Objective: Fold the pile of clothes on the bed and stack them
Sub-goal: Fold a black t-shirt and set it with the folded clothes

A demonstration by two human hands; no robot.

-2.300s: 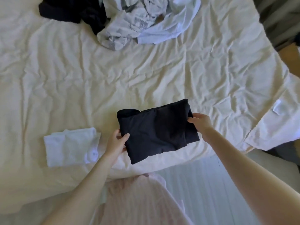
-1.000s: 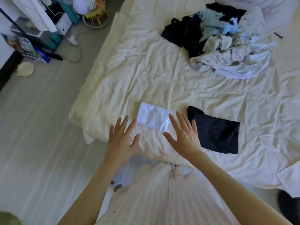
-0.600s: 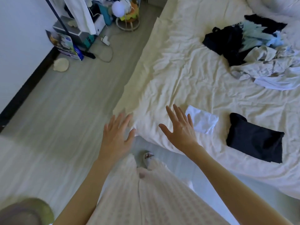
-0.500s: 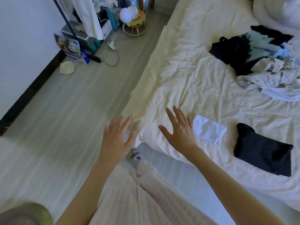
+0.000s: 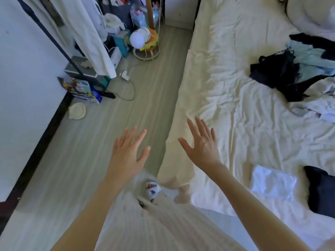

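Fingers spread on your left hand [image 5: 126,156] and right hand [image 5: 203,147], gripping nothing; folded white garment [image 5: 272,184] lies right of your fingertips.

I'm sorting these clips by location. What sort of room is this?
Most likely a bedroom in a home: a bed with a rumpled cream sheet, a pile of unfolded clothes on it, and a garment rack with a hanging white garment by the wall.
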